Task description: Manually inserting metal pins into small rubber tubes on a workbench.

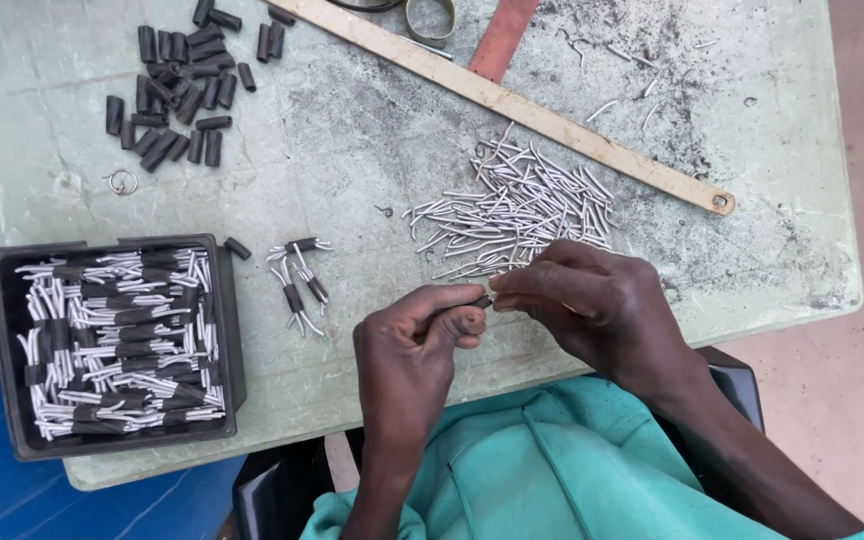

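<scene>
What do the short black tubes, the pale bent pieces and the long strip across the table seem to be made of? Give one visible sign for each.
Black tubes: probably rubber or plastic sleeving; matte, dull, cut into short lengths.
Pale bent pieces: likely metal wire, perhaps coated; thin, light grey-white, holding their bends.
Long strip: looks like wood or painted metal; flat, tan, with a hole at its end. The look leaves this open.

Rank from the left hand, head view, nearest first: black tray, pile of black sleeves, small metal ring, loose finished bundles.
From the left hand:
1. loose finished bundles, just left of it
2. black tray, at the table's left edge
3. small metal ring, above the tray
4. pile of black sleeves, top left
</scene>
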